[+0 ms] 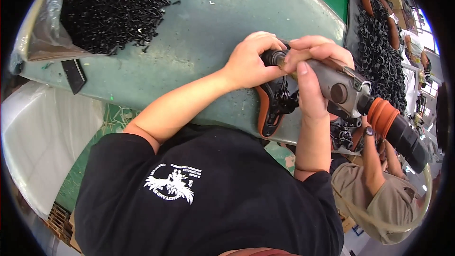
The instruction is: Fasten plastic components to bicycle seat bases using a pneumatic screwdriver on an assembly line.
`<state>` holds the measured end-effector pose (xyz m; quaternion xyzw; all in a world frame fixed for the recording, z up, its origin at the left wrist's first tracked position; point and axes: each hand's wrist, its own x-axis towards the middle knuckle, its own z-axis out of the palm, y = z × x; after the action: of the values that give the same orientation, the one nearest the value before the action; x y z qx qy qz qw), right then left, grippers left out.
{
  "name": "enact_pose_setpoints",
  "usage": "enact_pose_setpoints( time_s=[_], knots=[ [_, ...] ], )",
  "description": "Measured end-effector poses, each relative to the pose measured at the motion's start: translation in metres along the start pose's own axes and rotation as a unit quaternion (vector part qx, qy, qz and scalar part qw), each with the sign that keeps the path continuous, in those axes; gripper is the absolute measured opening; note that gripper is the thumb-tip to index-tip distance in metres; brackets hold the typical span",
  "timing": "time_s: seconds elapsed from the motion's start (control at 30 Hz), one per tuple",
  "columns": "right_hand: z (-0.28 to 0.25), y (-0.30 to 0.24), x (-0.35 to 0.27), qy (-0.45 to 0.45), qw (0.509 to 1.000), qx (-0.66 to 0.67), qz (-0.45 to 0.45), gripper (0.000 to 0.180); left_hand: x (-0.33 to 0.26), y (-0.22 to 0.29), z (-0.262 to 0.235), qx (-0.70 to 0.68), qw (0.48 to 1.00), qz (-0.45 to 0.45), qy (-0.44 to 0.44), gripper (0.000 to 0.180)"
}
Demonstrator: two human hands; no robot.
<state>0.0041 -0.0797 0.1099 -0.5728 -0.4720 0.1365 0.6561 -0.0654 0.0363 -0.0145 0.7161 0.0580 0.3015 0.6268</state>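
Left hand (pixel 249 64), right hand (pixel 310 73) clenched together.

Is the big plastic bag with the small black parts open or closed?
Open: the plastic bag gapes at its mouth, and the black parts spill out onto the green table.

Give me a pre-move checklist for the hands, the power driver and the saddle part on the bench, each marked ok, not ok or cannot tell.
1. Right hand grips the grey power driver: ok.
2. Left hand steadies the driver's black front end: ok.
3. Orange and black saddle part lies on the green bench beneath the hands: ok.
4. Driver tip seated on a fastener: cannot tell, fingers hide it.
5. Pile of black screws lies on the bench, apart from both hands: ok.
6. Orange hose collar sits at the driver's rear: ok.
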Motion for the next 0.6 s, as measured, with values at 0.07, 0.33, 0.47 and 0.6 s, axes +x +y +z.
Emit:
enact_pose_setpoints(
  time_s=[0.07, 0.33, 0.47, 0.6],
  knots=[
    [-0.008, -0.014, -0.002, -0.058, 0.991, -0.114, -0.039, 0.033, -0.007, 0.008, -0.004, 0.056, 0.998, 0.019, -0.023, 0.044],
    [-0.014, -0.08, -0.047, 0.104, 0.99, 0.047, -0.087, 0.03, 0.033, 0.0, -0.151, 0.515, 0.853, 0.084, 0.024, 0.03],
    [-0.024, -0.078, -0.058, 0.105, 0.987, 0.105, -0.067, 0.03, 0.069, -0.036, -0.181, 0.649, 0.757, 0.077, 0.011, 0.023],
    [-0.044, -0.097, -0.076, 0.13, 0.985, 0.074, -0.087, 0.031, 0.084, -0.044, -0.178, 0.579, 0.8, 0.157, -0.007, 0.016]
  ],
)
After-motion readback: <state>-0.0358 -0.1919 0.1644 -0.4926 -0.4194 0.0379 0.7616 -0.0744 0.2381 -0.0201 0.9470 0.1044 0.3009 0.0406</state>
